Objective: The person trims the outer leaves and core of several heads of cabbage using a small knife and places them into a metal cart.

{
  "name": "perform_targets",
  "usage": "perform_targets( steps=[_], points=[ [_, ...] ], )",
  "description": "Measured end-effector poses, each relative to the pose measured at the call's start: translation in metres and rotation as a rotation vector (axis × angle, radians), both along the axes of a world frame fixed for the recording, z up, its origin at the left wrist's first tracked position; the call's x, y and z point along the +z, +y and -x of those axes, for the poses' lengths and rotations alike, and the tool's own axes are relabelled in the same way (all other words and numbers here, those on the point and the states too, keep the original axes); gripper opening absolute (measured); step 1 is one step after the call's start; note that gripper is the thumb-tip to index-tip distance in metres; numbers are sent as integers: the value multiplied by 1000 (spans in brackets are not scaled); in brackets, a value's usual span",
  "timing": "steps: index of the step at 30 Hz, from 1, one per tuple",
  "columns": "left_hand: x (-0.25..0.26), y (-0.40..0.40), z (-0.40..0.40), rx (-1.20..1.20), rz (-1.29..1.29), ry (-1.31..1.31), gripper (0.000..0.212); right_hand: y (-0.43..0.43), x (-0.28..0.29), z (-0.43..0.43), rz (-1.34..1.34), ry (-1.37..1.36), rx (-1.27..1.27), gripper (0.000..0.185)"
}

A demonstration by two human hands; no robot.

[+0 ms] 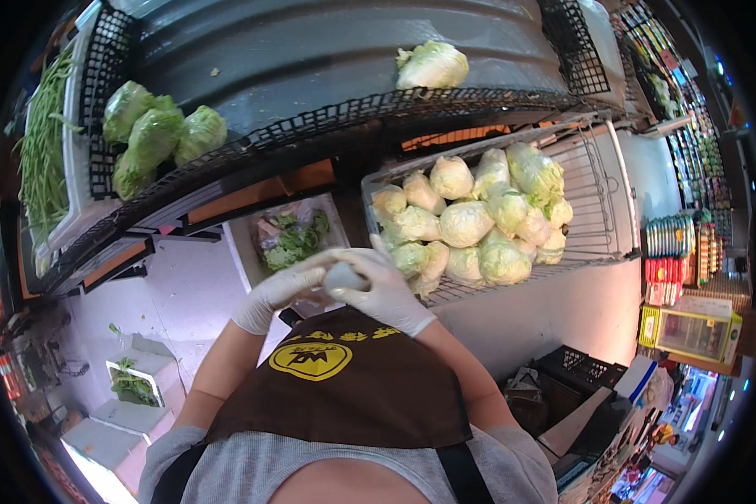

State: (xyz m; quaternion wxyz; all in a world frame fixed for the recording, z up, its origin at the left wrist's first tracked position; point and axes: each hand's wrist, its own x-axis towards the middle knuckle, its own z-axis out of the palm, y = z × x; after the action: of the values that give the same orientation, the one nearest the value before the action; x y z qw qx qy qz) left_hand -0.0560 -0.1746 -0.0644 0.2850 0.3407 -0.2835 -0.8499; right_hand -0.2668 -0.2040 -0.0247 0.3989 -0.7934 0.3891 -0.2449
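My left hand (283, 290) and my right hand (378, 283), both in thin white gloves, meet in front of my brown apron (353, 378). Between them is a small rounded greyish object (344, 278), whose kind I cannot tell; the fingers of both hands curl around it. Just right of my right hand, many pale heads of Chinese cabbage (466, 223) lie piled in a wire shopping cart (598, 189). Beyond the hands stands a white box (239, 252) with leafy greens (296, 242) inside.
A grey display shelf (327, 50) edged with black mesh holds one cabbage (433, 66) and several wrapped lettuces (157, 135). Green beans (45, 145) fill a white tray at left. White foam boxes (120, 419) stand lower left, black crates (567, 378) lower right.
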Motion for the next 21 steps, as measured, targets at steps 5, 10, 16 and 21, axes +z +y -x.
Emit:
perform_targets(
  steps=[5,10,16,21],
  points=[
    [-28,8,23,13,-50,113,54,-3,-6,-3,40,2,83,57],
    [-76,-3,14,344,-277,-124,46,-20,-2,56,-141,-80,-191,52],
    [-154,-61,-8,527,-516,-167,41,-17,-36,141,-535,-15,-555,39],
    [-218,-149,-2,461,328,-1268,67,-22,-39,176,-461,145,-531,35]
  ],
)
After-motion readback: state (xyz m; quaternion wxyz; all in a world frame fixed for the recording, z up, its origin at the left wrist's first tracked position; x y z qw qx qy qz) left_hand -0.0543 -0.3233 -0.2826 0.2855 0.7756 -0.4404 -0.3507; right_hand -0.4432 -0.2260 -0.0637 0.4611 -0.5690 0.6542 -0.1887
